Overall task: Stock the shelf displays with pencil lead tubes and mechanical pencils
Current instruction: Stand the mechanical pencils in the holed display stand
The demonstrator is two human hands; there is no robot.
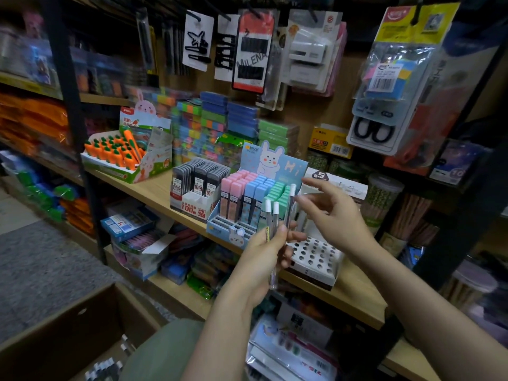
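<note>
Nearest me, a carton (pixel 68 325) on the floor holds what look like more tubes, so I judge stocking far from done. My left hand (pixel 264 259) grips clear, white-capped tubes (pixel 272 224) upright; my right hand (pixel 332 213) hovers spread and empty above the holed rack (pixel 313 255), its visible holes unfilled. Beyond, the bunny box (pixel 244 199) and grey box (pixel 198 182) look mostly full.

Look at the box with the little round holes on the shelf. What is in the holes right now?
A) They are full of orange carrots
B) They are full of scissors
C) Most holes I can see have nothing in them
C: the white box with round holes, sitting behind the left hand that grips the white-capped tubes, shows mostly dark holes with nothing in them.
</note>
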